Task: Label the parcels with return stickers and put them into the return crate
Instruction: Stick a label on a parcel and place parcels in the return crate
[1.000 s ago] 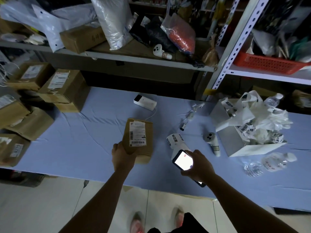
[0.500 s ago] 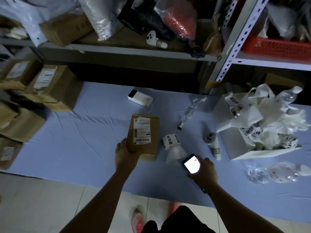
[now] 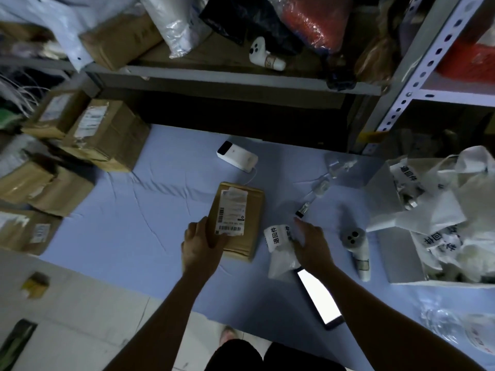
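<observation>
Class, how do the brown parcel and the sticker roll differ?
The parcel is a brown box bearing a barcode label; the sticker roll is white, printed with black characters. The left hand grips the parcel; the right hand is at the sticker roll. Both lie on blue cloth.

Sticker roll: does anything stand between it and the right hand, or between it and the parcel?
Nothing visible. The right hand is right at the sticker roll, and only bare cloth separates the roll from the parcel held by the left hand. The phone lies nearer, off both paths.
</observation>
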The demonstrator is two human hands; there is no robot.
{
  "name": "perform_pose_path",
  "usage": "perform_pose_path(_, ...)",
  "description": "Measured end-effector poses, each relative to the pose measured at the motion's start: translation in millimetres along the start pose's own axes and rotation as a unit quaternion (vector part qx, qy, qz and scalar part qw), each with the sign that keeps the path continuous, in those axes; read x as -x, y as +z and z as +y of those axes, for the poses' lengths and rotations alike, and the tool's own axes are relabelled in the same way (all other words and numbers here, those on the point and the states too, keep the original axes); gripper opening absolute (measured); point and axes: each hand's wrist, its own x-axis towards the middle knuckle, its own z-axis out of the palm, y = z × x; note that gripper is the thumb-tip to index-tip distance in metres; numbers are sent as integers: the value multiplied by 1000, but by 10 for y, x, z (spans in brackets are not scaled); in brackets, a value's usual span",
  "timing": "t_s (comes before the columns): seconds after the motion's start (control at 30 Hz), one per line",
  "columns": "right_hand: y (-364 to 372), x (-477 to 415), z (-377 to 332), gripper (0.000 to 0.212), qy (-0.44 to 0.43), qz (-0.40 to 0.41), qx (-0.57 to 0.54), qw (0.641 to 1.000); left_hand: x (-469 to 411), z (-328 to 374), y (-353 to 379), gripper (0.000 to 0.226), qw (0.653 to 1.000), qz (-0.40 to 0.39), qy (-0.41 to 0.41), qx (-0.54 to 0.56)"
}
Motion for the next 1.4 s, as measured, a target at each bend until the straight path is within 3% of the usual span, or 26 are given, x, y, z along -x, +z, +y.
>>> perform_pose_path(0.13, 49, -211, -65, 75, -40, -119, 48, 991, -26, 12, -47, 66, 1000, 16, -18, 7)
perform_pose_path(0.33, 39, -228, -62, 27, -94, -54, 60, 992, -46, 131, -104, 55, 999, 50, 10, 11)
perform_pose_path(0.47, -164, -113, -312, 20, -29, -10, -131, 991, -87, 292, -66, 40, 995, 44, 85, 16)
perform_pose_path(0.67, -372, 253, -774, 26, 80, 54, -372, 923, 72, 544, -33, 29, 974, -59, 205, 81)
perform_pose_path(0.8, -390, 470, -1018, 26, 102, 52, -489, 865, 138, 518, 112, 49, 949, -90, 299, 41)
perform_pose_path(0.9, -340, 567, -1096, 33, 104, 38, -501, 858, 208, 507, 60, 56, 933, -130, 315, 119)
perform_pose_path(1.1, -304, 819, -1129, 52, 71, 23, -520, 851, 96, 406, 16, 32, 924, -121, 281, 232)
perform_pose_path(1.2, -224, 912, -1136, 61, 62, 54, -483, 872, 31, 399, -46, 36, 926, -152, 244, 243)
perform_pose_path(1.3, -148, 972, -1175, 58, 56, 88, -443, 891, 0, 344, -131, 34, 918, -135, 278, 250)
perform_pose_path(1.4, -117, 1008, -1282, 58, 52, 98, -416, 903, 15, 350, -183, 28, 901, -202, 285, 257)
